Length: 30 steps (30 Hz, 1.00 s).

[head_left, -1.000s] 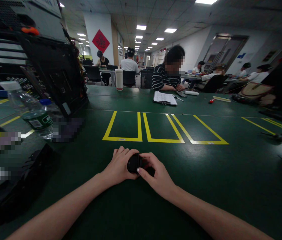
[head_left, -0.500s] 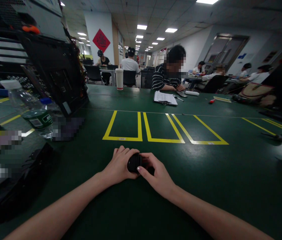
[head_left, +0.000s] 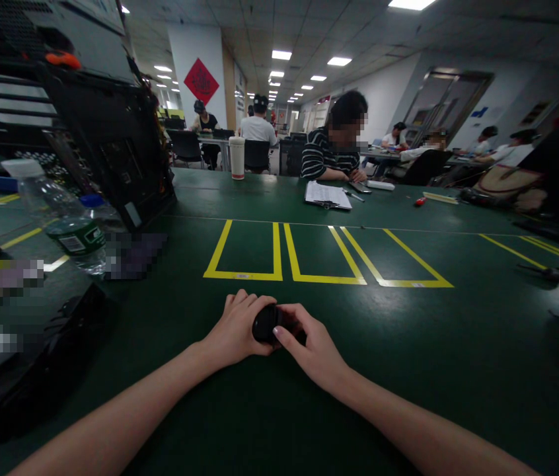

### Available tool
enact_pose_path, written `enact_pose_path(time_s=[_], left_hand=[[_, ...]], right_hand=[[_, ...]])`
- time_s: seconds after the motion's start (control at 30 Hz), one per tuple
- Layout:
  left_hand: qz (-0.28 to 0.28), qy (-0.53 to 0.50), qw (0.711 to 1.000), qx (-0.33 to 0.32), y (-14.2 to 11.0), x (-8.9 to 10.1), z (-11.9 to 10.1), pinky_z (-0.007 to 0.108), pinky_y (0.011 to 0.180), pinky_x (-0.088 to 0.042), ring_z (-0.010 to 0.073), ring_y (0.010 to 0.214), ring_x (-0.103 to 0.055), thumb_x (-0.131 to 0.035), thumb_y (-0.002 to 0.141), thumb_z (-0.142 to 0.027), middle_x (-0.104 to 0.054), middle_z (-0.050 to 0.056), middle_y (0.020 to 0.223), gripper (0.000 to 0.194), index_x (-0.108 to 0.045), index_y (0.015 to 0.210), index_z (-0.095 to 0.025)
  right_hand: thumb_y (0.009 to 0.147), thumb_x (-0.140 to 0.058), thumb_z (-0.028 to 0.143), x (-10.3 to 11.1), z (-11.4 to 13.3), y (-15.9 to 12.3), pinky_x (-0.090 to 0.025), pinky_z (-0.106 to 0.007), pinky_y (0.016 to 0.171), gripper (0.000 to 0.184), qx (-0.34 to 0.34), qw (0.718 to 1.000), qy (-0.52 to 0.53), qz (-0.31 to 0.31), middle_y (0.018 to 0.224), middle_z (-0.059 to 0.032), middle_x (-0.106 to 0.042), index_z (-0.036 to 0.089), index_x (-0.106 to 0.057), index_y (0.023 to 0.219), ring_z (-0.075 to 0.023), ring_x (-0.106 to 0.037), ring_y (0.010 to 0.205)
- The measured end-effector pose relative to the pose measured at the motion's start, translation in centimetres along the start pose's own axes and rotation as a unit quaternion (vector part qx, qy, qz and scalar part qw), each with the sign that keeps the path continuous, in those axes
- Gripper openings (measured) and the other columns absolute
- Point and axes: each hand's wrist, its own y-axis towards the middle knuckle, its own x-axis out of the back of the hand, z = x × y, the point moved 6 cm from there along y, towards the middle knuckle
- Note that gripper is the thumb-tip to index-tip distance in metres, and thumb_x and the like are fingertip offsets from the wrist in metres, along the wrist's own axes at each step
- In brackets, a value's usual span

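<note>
One small black thing (head_left: 264,322), left hand (head_left: 238,329) curled round it, right hand (head_left: 315,350) pinching the other side. Any tips?

It's just this side of the yellow tape (head_left: 329,279), on or barely above the tabletop (head_left: 418,357), can't tell which. I'd brace it with the left, do the fine work with the right, and go easy on the squeeze imo.

The person's left hand (head_left: 237,330) wraps the left side of the black object (head_left: 263,324); the right hand (head_left: 316,347) grips its right side, fingers (head_left: 295,310) bent, thumb (head_left: 288,340) in front. Both forearms (head_left: 150,390) slant inward toward it.
</note>
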Motion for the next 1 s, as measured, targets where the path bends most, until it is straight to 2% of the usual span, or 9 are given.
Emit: enact_pose_path(time_s=[0.23, 0.4, 0.53, 0.63, 0.83, 0.93, 1.0], left_hand=[[-0.002, -0.003, 1.0, 0.0, 0.03, 0.04, -0.04, 0.035, 0.074, -0.033, 0.0222, 0.086, -0.041, -0.064, 0.062, -0.033, -0.051, 0.003, 0.099, 0.053, -0.041, 0.11, -0.023], [-0.004, -0.003, 1.0, -0.001, 0.01, 0.01, 0.0, 0.035, 0.074, -0.033, 0.0221, 0.086, -0.042, -0.063, 0.063, -0.034, -0.051, 0.003, 0.099, 0.053, -0.041, 0.11, -0.023], [-0.007, -0.007, 1.0, -0.001, -0.02, -0.01, 0.06, 0.035, 0.074, -0.033, 0.0219, 0.087, -0.042, -0.063, 0.063, -0.033, -0.051, 0.002, 0.099, 0.053, -0.041, 0.11, -0.023], [-0.008, -0.005, 1.0, 0.002, 0.01, -0.03, 0.13, 0.035, 0.074, -0.033, 0.022, 0.086, -0.042, -0.064, 0.062, -0.032, -0.051, 0.002, 0.099, 0.054, -0.041, 0.11, -0.023], [-0.005, 0.001, 1.0, 0.003, 0.12, -0.07, 0.14, 0.035, 0.073, -0.032, 0.0223, 0.085, -0.042, -0.064, 0.061, -0.033, -0.052, 0.002, 0.098, 0.054, -0.042, 0.109, -0.024], [-0.004, -0.003, 1.0, 0.004, 0.12, -0.1, 0.14, 0.034, 0.072, -0.033, 0.022, 0.084, -0.042, -0.064, 0.062, -0.033, -0.052, 0.002, 0.098, 0.054, -0.042, 0.11, -0.024], [-0.004, -0.007, 1.0, 0.005, 0.11, -0.14, 0.17, 0.034, 0.072, -0.033, 0.022, 0.085, -0.042, -0.064, 0.062, -0.035, -0.052, 0.002, 0.098, 0.053, -0.042, 0.109, -0.024]], right_hand=[[0.075, -0.05, 0.02, 0.49, 0.84, -0.28, -0.043, -0.032, 0.078, 0.019, 0.088, 0.995, -0.011, -0.05, 0.104, -0.0032, -0.048, 0.022, -0.049, 0.094, -0.0172, -0.047, 0.095], [0.075, -0.05, 0.023, 0.43, 0.19, -0.03, -0.044, -0.033, 0.075, 0.034, 0.044, 0.998, -0.01, -0.041, 0.105, -0.004, -0.048, 0.023, -0.043, 0.108, -0.0176, -0.048, 0.093], [0.078, -0.047, 0.03, 0.09, 0.1, -0.03, -0.044, -0.034, 0.073, 0.03, 0.013, 1.0, -0.014, -0.008, 0.1, -0.0039, -0.052, 0.023, -0.045, 0.106, -0.0172, -0.051, 0.087], [0.077, -0.048, 0.028, 0.1, 0.25, -0.15, -0.045, -0.034, 0.075, 0.03, 0.021, 1.0, 0.005, -0.011, 0.1, -0.0036, -0.052, 0.023, -0.043, 0.106, -0.0167, -0.052, 0.087], [0.073, -0.051, 0.017, 0.51, 0.73, -0.26, -0.043, -0.033, 0.08, 0.022, 0.087, 0.995, -0.012, -0.054, 0.104, -0.0033, -0.047, 0.022, -0.049, 0.094, -0.0174, -0.046, 0.097], [0.073, -0.052, 0.019, 0.48, 0.28, -0.11, -0.043, -0.034, 0.08, 0.034, 0.057, 0.997, 0.007, -0.046, 0.105, -0.003, -0.048, 0.024, -0.043, 0.106, -0.0168, -0.048, 0.095], [0.073, -0.053, 0.022, 0.37, -0.07, -0.06, -0.044, -0.034, 0.08, 0.036, 0.03, 0.999, 0.016, -0.032, 0.106, -0.0027, -0.049, 0.025, -0.043, 0.108, -0.0168, -0.049, 0.094]])
